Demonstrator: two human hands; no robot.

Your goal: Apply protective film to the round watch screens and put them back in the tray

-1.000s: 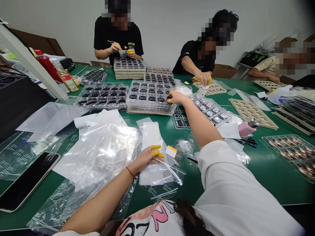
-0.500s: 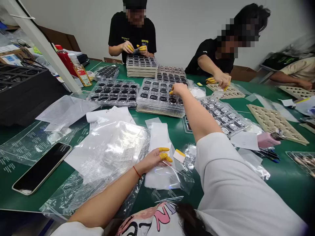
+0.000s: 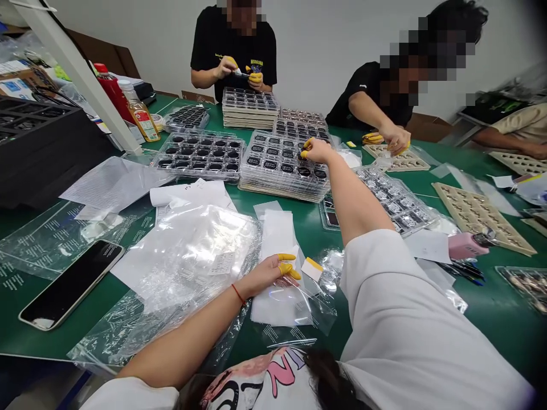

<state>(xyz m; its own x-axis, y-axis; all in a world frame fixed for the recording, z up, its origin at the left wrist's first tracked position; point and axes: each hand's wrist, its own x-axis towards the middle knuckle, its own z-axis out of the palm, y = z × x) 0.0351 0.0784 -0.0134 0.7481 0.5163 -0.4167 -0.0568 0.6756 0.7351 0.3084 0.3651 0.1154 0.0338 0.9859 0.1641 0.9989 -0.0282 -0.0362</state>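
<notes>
My right hand, in a yellow finger cot, reaches across the table with its fingertips at a dark-filled cell of a stack of clear plastic trays. Whether those fingers grip anything is hidden by their small size in view. My left hand, also wearing yellow finger cots, lies nearer me with its fingers curled at the mouth of a clear zip bag. A white sheet lies under that bag. A small white label with a yellow edge sits just beyond my left fingertips.
A crumpled plastic bag and papers lie left of my left hand, with a phone beyond them. Other clear trays and beige trays cover the green table. Co-workers' hands work across it.
The view has swung left, so everything sits further right in the frame. My right hand has moved further across the tray stack, away from its near corner. My left hand stays on the bag.
</notes>
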